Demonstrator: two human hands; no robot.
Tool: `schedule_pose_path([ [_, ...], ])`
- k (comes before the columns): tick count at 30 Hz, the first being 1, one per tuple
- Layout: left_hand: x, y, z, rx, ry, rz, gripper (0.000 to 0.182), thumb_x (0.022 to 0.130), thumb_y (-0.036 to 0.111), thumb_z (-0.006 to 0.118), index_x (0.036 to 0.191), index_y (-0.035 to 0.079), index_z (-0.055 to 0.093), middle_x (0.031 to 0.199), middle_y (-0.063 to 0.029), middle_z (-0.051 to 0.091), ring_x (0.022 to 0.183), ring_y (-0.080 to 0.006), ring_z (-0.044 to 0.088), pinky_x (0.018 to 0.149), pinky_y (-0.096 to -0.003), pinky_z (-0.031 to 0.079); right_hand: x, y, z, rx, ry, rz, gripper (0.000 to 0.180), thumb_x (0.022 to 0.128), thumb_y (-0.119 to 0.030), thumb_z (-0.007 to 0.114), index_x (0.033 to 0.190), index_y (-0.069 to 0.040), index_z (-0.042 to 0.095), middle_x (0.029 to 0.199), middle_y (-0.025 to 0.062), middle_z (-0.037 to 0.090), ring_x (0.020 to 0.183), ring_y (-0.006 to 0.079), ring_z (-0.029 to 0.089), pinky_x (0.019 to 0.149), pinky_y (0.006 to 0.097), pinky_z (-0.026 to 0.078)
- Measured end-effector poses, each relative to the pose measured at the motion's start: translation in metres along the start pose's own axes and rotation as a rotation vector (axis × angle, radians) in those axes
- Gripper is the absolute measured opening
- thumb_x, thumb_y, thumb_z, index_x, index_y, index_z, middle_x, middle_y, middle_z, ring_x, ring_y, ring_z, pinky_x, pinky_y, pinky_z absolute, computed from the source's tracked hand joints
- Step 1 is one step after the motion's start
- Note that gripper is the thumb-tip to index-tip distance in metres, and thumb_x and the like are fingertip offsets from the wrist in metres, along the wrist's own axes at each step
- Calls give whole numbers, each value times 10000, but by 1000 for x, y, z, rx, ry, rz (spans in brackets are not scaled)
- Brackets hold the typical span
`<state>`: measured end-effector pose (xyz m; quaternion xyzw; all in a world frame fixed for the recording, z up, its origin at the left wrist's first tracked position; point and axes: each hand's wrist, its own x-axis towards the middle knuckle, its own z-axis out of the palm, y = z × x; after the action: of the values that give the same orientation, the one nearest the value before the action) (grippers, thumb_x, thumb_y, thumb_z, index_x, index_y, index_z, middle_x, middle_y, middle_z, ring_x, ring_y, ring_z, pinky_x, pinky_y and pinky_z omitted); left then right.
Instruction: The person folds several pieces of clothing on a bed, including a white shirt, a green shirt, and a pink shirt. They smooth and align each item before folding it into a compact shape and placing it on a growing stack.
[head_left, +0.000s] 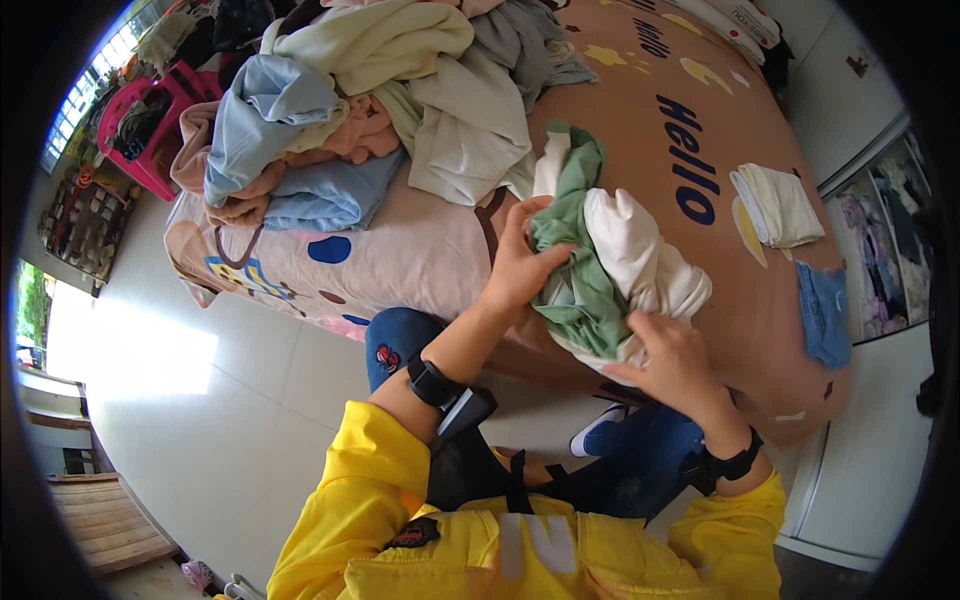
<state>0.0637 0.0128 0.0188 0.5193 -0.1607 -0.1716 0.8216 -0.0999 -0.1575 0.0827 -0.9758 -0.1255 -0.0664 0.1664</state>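
Before me on the edge of the bed (420, 255) lies a bunched green and white garment (577, 247). Its green cloth is crumpled in the middle, and a puffy white part (637, 255) spreads to the right. My left hand (521, 259) grips the green cloth from its left side, thumb across the top. At the lower right, my right hand (664, 352) has its fingers on the garment's near edge; they are slightly blurred, and whether they pinch the cloth is hard to tell. Both forearms wear black straps.
A large heap of clothes (360, 112) covers the bed's left part. To the right lie folded white cloth (780, 206) and folded blue denim (823, 311). A pink plastic chair (150, 127) stands beyond the heap. An open wardrobe (874, 247) with hanging clothes borders the bed's right side.
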Motion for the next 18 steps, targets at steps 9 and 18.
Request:
schedule_pose_path([
  [9, -49, 29, -20, 201, 86, -215, 490, 763, -19, 539, 1240, 14, 434, 1082, -115, 516, 944, -221, 550, 791, -329, 497, 2, 61, -43, 475, 39, 550, 236, 895, -201, 715, 860, 4, 602, 647, 15, 512, 574, 84, 445, 540, 268, 406],
  [18, 26, 18, -18, 389, 73, -169, 708, 856, 350, 732, 1242, -88, 332, 1013, -166, 564, 818, -215, 607, 678, -320, 545, 37, 33, 18, -106, 178, 155, 655, 730, -88, 778, 1301, -28, 463, 1113, 180, 624, 1062, 346, 590, 836, 437, 430],
])
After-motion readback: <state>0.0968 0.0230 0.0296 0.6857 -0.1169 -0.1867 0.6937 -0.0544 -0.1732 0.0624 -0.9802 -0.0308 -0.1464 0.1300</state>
